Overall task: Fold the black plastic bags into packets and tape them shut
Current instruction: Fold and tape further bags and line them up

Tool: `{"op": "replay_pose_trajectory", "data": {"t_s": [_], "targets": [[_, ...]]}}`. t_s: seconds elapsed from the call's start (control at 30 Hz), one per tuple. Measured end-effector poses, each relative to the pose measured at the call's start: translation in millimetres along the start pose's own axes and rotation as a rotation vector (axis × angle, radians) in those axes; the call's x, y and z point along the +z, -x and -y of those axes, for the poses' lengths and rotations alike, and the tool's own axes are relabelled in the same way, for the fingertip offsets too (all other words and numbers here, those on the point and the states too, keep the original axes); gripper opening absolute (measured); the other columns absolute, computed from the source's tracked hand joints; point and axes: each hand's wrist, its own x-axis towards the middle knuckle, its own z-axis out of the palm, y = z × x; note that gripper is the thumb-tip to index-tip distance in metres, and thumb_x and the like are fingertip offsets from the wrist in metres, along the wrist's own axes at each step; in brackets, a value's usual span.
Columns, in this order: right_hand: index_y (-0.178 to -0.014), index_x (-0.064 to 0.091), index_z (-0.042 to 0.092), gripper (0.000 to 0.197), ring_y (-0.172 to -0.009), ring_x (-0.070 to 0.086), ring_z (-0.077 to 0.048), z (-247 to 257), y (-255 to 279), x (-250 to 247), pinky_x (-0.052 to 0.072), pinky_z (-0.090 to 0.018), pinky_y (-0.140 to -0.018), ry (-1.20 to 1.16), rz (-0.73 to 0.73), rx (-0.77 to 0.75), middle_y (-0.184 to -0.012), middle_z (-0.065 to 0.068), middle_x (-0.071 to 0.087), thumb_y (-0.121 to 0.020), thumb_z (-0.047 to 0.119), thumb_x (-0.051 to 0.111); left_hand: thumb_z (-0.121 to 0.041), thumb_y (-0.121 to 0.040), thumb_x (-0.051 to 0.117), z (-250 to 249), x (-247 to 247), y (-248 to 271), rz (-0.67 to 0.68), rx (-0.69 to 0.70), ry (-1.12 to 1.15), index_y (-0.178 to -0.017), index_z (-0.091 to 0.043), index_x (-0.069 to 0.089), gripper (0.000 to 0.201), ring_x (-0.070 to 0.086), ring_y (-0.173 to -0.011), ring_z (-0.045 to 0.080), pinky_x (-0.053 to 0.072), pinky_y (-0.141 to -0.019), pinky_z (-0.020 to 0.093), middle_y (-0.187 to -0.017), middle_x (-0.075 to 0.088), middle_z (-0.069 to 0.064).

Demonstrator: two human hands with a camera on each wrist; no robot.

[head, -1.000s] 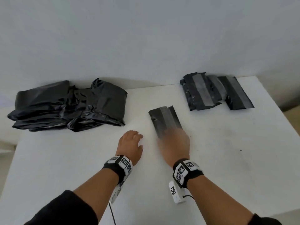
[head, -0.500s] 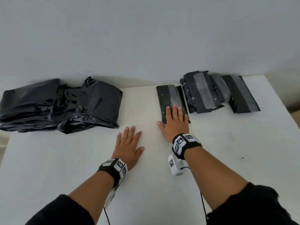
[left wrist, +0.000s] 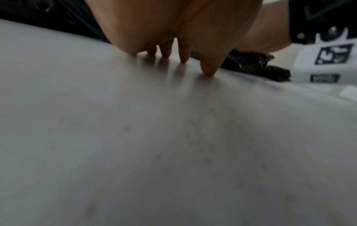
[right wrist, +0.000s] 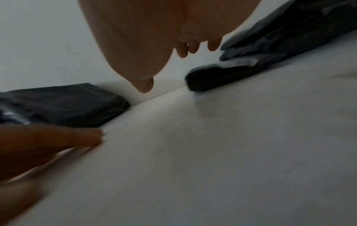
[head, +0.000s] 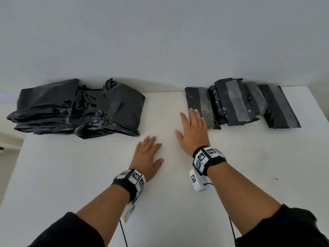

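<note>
Your left hand (head: 148, 158) is lying flat on the white table (head: 249, 175), fingers straight, holding nothing. At 1 o'clock from it your right hand (head: 193, 132) is hovering, fingers straight, gripping nothing, fingertips over the near end of the taped packet (head: 199, 106). More packets (head: 249, 104) are sitting at 2 o'clock, unfolded bags (head: 76, 108) at 10 o'clock.

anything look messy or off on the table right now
Nothing damaged or spilled. The taped packets at the back right lie in an untidy overlapping row rather than a neat stack, and the unfolded bags at the back left are a rumpled heap. Both hands are open, holding nothing.
</note>
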Motion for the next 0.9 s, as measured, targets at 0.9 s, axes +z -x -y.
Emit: {"op": "replay_pose_trajectory", "data": {"t_s": [0.9], "targets": [[-0.154,0.023,0.021,0.061,-0.15,0.015,-0.024,73.5,60.7,32.9,0.017,-0.039,-0.122,-0.171,0.236,-0.008,-0.162,-0.008,0.02,-0.101,0.044,0.041,-0.033,-0.097,0.049,35.5,-141.8,-28.2,-0.541,-0.468,0.003,-0.107,-0.019,0.066,0.025,0.061,-0.091,0.029,0.04,-0.092,0.041,-0.102,0.065,0.004]]}}
